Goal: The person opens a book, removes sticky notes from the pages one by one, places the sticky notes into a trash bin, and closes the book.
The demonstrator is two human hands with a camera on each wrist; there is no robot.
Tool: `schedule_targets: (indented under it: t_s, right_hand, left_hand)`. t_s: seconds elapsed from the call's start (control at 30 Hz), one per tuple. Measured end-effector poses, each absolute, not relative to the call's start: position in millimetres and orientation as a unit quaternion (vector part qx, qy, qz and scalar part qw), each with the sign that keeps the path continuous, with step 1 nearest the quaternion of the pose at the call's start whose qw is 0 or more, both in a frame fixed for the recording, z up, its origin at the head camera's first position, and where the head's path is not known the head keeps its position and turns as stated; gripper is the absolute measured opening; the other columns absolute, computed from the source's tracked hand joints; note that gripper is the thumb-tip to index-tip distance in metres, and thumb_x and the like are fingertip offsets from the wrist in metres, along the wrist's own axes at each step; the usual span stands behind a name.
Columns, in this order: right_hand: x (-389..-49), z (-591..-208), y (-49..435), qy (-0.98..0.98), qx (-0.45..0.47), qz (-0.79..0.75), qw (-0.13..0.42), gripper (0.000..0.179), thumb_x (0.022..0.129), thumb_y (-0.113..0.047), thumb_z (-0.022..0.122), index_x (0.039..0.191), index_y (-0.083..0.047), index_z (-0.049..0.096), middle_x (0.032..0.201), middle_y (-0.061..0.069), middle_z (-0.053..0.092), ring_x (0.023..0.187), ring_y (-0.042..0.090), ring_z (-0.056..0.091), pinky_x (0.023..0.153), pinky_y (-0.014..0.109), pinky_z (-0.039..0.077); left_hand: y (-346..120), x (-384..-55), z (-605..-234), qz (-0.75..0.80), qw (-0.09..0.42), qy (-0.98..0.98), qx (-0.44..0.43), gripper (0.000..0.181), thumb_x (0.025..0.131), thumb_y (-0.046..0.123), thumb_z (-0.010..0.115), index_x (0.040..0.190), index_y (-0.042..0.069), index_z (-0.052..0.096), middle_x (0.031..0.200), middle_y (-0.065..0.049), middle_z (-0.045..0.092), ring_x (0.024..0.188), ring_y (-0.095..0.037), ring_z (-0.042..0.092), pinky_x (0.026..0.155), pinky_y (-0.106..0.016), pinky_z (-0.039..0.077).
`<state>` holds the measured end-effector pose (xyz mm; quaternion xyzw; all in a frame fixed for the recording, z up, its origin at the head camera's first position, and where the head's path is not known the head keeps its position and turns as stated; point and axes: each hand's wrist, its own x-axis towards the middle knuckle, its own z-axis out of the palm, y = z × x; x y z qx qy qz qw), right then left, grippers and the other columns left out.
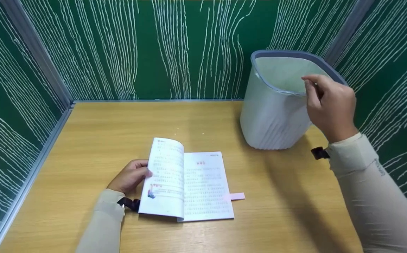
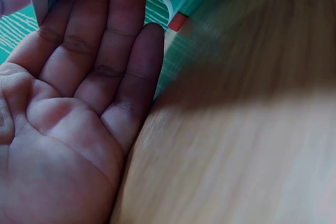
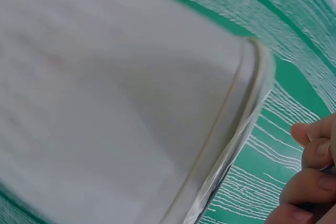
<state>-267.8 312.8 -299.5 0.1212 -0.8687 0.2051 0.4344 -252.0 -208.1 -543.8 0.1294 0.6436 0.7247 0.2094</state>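
Observation:
A book (image 1: 203, 189) lies spread on the table, its left pages raised and curving. My left hand (image 1: 130, 175) holds that left side, thumb over the page edge and fingers behind it. In the left wrist view the fingers (image 2: 100, 51) stretch out nearly straight under the book, beside its green and red spine. A pink tab (image 1: 237, 196) sticks out from the right page. My right hand (image 1: 333, 105) is raised at the near right rim of a white bin (image 1: 273, 119), its fingers curled and thumb near the index fingertip. No object shows clearly in it.
The bin has a grey-blue rim (image 1: 280, 53) and stands at the back right of the wooden table (image 1: 94, 140). Tiny pale crumbs (image 1: 203, 134) lie behind the book. Green walls (image 1: 147, 52) with white wavy lines enclose the table at the back and sides.

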Motion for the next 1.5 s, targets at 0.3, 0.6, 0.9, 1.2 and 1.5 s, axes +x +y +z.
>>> schedule_targets:
  t_s: [0.3,0.6,0.9,1.2,1.5]
  right_hand:
    - [-243.3,-323.3,292.6,-0.829,0.177,0.246,0.471,0.023,0.103,-0.003,0.055,0.116,-0.002,0.073,0.075,0.015,0.058,0.064,0.004,0.037,0.061,0.017,0.03]
    - [-230.1,-377.5,278.8,-0.821,0.29,0.294,0.395,0.015,0.087,0.001,0.067,0.097,-0.006,0.076,0.09,0.008,0.065,0.062,0.011,0.048,0.058,0.015,0.037]
    - [-217.1,-452.1,257.4,-0.836,0.307,0.387,0.237,0.027,0.083,0.008,0.076,0.1,-0.012,0.075,0.103,0.001,0.068,0.068,0.009,0.055,0.056,0.018,0.047]
    - [-217.0,-504.0,248.1,-0.831,0.284,0.479,0.012,0.021,0.09,-0.008,0.079,0.108,-0.017,0.075,0.116,0.001,0.07,0.1,0.035,0.064,0.074,0.033,0.055]
    - [-224.0,-542.2,264.5,-0.748,0.284,0.576,-0.167,0.033,0.091,-0.001,0.075,0.123,0.002,0.068,0.125,0.025,0.067,0.116,0.04,0.064,0.102,0.033,0.052]
  left_hand:
    - [-207.3,-253.0,-544.1,0.726,0.213,0.64,0.136,0.039,0.09,-0.005,0.053,0.126,-0.006,0.067,0.118,-0.011,0.075,0.102,-0.021,0.072,0.092,-0.031,0.057]
    - [-208.6,-255.9,-546.2,0.731,0.209,0.633,0.145,0.04,0.089,-0.006,0.052,0.127,-0.01,0.065,0.118,-0.011,0.075,0.101,-0.02,0.072,0.089,-0.03,0.058]
    - [-207.3,-255.3,-544.6,0.732,0.205,0.635,0.139,0.04,0.089,-0.006,0.052,0.126,-0.007,0.067,0.118,-0.012,0.075,0.101,-0.02,0.072,0.09,-0.03,0.058]
    - [-208.1,-254.2,-543.4,0.727,0.205,0.642,0.132,0.041,0.09,-0.005,0.052,0.128,-0.007,0.066,0.12,-0.013,0.075,0.103,-0.021,0.072,0.09,-0.03,0.058]
    - [-209.4,-253.2,-545.1,0.724,0.208,0.642,0.142,0.04,0.09,-0.005,0.052,0.128,-0.009,0.065,0.118,-0.011,0.075,0.101,-0.02,0.072,0.09,-0.03,0.058]
